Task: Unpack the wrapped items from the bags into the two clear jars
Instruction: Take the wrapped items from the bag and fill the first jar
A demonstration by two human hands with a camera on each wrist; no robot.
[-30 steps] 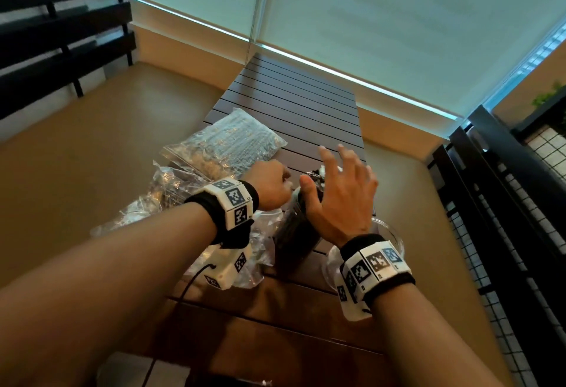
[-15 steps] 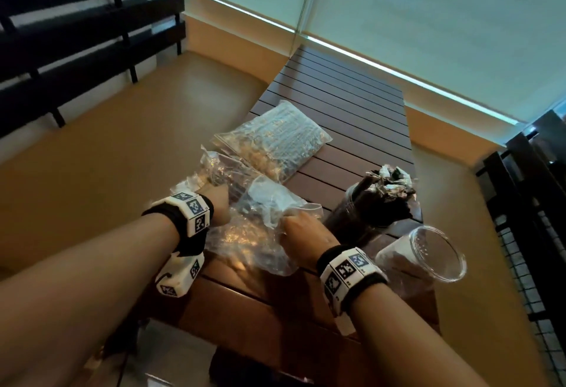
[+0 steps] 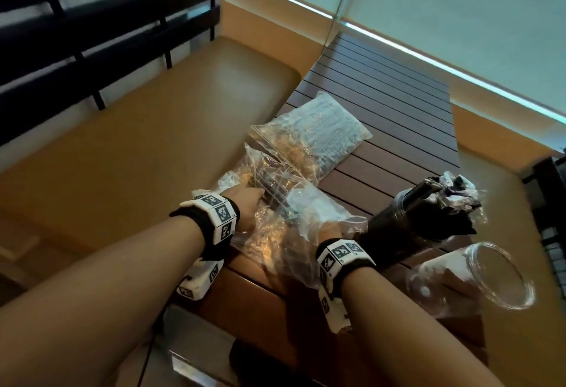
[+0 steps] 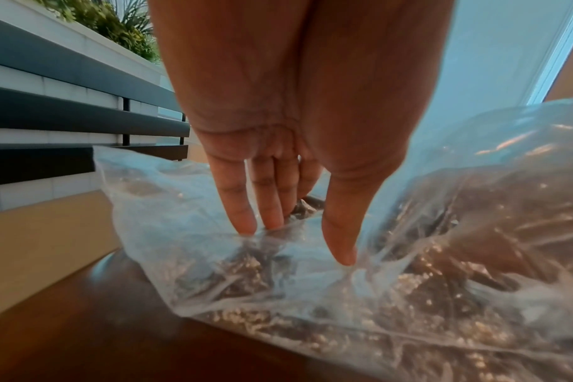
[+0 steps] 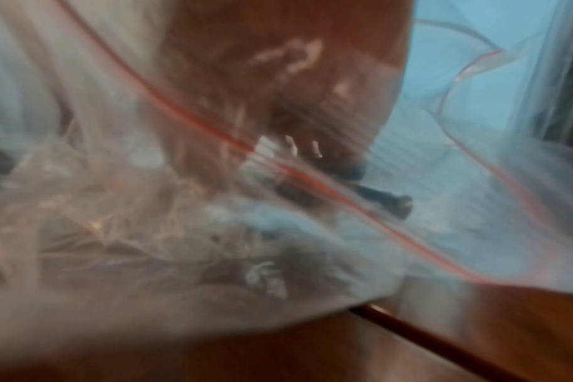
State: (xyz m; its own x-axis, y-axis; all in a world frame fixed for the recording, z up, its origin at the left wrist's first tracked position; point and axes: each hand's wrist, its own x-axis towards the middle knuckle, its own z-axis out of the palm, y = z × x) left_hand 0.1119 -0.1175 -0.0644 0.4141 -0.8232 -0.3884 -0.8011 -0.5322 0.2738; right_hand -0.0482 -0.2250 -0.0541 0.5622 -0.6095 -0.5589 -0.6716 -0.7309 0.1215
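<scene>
A crumpled clear zip bag (image 3: 291, 227) of wrapped items lies on the slatted wooden table (image 3: 398, 117). My left hand (image 3: 245, 199) rests on the bag's left side; in the left wrist view its straight fingers (image 4: 242, 214) and thumb press the plastic (image 4: 213, 271). My right hand (image 3: 329, 230) is inside the bag's mouth past the wrist, blurred behind the plastic (image 5: 278, 116), so its hold is unclear. Right of the bag stands a jar (image 3: 407, 221) packed with dark wrapped items (image 3: 453, 199). A clear jar (image 3: 477, 276) with nothing in it stands nearer, at the table's right edge.
A second, fuller clear bag (image 3: 321, 132) lies farther back on the table. Tan bench cushions (image 3: 153, 141) flank the table on both sides. Dark slatted railings (image 3: 92, 19) stand at left and far right. Window blinds close off the back.
My right hand left the dark jar's top and went into the bag's mouth. My left hand shifted left onto the bag. The head view swung left.
</scene>
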